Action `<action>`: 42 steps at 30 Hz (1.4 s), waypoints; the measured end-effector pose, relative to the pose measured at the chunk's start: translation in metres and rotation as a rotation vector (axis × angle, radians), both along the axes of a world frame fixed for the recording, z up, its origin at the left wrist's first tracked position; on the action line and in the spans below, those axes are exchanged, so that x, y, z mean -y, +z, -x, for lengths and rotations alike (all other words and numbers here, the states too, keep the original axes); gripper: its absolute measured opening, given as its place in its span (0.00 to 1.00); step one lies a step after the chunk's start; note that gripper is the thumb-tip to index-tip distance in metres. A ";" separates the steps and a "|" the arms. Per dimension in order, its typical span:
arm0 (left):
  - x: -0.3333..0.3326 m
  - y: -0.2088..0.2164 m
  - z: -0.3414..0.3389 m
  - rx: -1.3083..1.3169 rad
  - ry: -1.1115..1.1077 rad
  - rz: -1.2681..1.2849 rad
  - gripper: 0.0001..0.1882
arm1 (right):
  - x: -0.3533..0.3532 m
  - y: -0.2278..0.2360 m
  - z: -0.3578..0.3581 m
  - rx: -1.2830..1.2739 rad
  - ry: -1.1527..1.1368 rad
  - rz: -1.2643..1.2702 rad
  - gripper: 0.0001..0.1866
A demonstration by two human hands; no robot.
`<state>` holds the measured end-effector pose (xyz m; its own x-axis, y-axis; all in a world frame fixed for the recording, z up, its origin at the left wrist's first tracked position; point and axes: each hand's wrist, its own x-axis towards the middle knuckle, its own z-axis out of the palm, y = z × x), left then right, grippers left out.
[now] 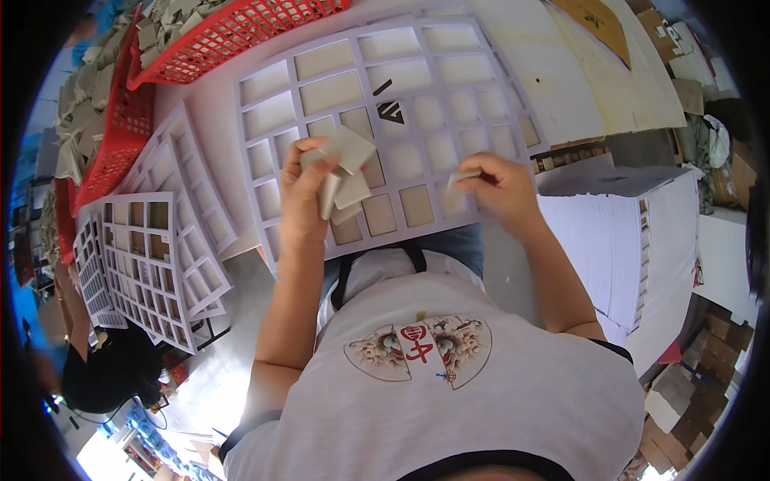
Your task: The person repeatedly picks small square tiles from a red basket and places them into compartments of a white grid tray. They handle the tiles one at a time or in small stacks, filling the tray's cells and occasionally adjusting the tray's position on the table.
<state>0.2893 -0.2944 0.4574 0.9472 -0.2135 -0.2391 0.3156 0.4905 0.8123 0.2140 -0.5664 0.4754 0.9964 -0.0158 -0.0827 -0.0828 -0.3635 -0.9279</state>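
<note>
A fanned handful of beige, tile-like square pieces is gripped in my left hand, above the left part of a white grid board. My right hand pinches one small pale piece between thumb and fingers, over the board's near right cells; motion blurs it slightly. Beige pieces fill some of the board's cells, such as the near-row piece, while others show a white bottom. Black marks are printed on the board's middle. The left hand and its pieces hide several cells.
Red baskets heaped with beige pieces stand at the far left. More white grid boards lean and overlap on the left. Another board lies partly under the one before me. On the right are a stack of white sheets and a pale tabletop.
</note>
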 end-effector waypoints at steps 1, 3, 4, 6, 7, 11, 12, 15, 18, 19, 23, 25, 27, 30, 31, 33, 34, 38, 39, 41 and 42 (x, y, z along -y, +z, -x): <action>-0.003 0.001 -0.002 0.002 0.016 0.001 0.14 | -0.003 -0.007 0.005 0.049 0.025 0.053 0.07; -0.005 0.005 -0.001 0.028 0.040 -0.045 0.14 | -0.005 -0.013 0.009 0.083 0.052 0.087 0.07; -0.004 0.007 0.000 0.034 0.046 -0.054 0.14 | -0.004 -0.011 0.007 0.070 0.050 0.069 0.08; -0.004 0.009 0.002 0.055 0.052 -0.069 0.14 | -0.007 -0.005 0.007 0.014 0.052 0.099 0.09; -0.004 0.007 0.004 0.060 0.051 -0.071 0.14 | -0.009 0.000 0.007 -0.033 0.060 0.145 0.10; -0.006 0.007 0.008 0.068 0.063 -0.079 0.15 | -0.009 -0.022 0.007 0.302 0.082 0.254 0.11; -0.006 0.009 0.008 0.065 0.064 -0.082 0.15 | -0.008 -0.024 0.008 0.234 0.070 0.192 0.10; -0.008 0.011 0.012 0.055 0.065 -0.077 0.16 | -0.005 -0.023 0.010 0.157 0.083 0.117 0.09; -0.011 0.007 0.013 0.056 0.062 -0.074 0.16 | -0.004 -0.024 0.013 0.269 0.191 0.311 0.14; -0.013 0.006 0.015 0.057 0.057 -0.069 0.16 | -0.005 -0.020 0.016 0.258 0.219 0.407 0.16; -0.013 0.010 0.017 0.072 0.055 -0.050 0.15 | -0.004 -0.005 0.034 0.414 0.367 0.766 0.24; -0.012 0.009 0.020 0.075 0.025 -0.059 0.15 | 0.000 -0.008 0.039 0.405 0.417 0.825 0.26; -0.009 0.002 0.022 0.089 -0.035 -0.079 0.15 | 0.000 -0.005 0.036 0.415 0.385 0.742 0.27; 0.012 0.012 0.038 0.099 -0.269 -0.173 0.16 | -0.009 0.016 0.026 0.354 0.231 0.347 0.26; 0.020 0.012 0.041 0.108 -0.303 -0.161 0.16 | -0.016 0.025 0.020 0.278 0.185 0.187 0.24; 0.034 0.011 0.045 0.126 -0.378 -0.141 0.17 | -0.022 0.028 0.016 0.213 0.155 0.045 0.22; 0.037 0.012 0.044 0.126 -0.379 -0.151 0.16 | -0.023 0.026 0.015 0.223 0.173 0.068 0.20; 0.045 0.014 0.040 0.079 -0.356 -0.133 0.15 | -0.015 0.015 0.015 0.260 0.044 -0.132 0.17; 0.046 0.014 0.039 0.054 -0.344 -0.116 0.15 | -0.007 0.013 0.016 0.188 -0.036 -0.176 0.16; 0.047 0.015 0.036 0.034 -0.305 -0.139 0.15 | 0.017 0.008 0.015 0.045 -0.199 -0.263 0.14; 0.046 0.015 0.034 0.024 -0.283 -0.151 0.15 | 0.031 0.003 0.014 0.024 -0.183 -0.209 0.13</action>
